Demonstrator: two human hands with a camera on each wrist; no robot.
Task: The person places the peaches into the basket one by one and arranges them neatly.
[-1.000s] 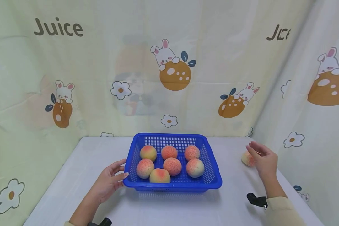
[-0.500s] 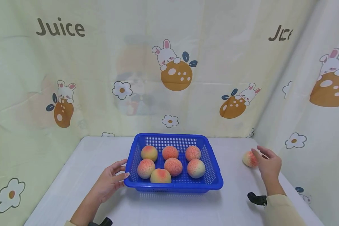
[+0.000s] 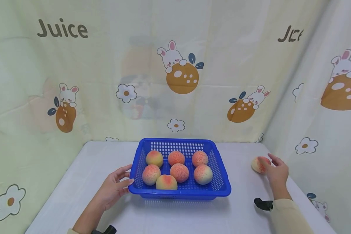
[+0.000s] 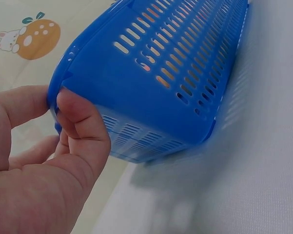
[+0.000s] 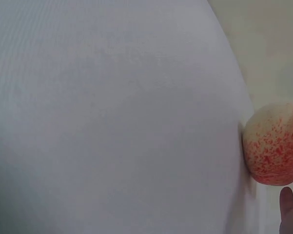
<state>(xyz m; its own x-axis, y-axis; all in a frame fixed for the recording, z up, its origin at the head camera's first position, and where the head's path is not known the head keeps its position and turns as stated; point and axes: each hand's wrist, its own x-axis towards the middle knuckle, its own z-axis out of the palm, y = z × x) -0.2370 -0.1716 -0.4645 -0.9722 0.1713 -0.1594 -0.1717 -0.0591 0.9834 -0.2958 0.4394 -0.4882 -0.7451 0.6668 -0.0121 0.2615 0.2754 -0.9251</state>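
Note:
My left hand (image 3: 113, 188) pinches the left rim of a blue plastic basket (image 3: 190, 192) that stands on the table. In the left wrist view, thumb and fingers (image 4: 80, 114) grip the rim of the slotted basket wall (image 4: 122, 73). Several peaches, among them a yellow one (image 3: 166, 182) and a red-speckled one (image 3: 179, 172), lie inside. A lone peach (image 3: 255, 164) rests on the table to the right. Beside it is my right hand (image 3: 278, 175), fingers spread loosely, the thumb overlapping the fruit in the head view. In the right wrist view the fingertips (image 5: 286, 197) are just under the peach (image 5: 273, 144).
A white cloth (image 3: 231, 214) covers the table. Behind it and along both sides hang pale curtains (image 3: 216, 39) printed with rabbits and flowers. Black camera mounts (image 3: 263, 204) stick out from the wrists.
My right hand has shifted slightly right and then come down to the lone peach, which looks unmoved on the table. My left hand keeps its grip on the basket.

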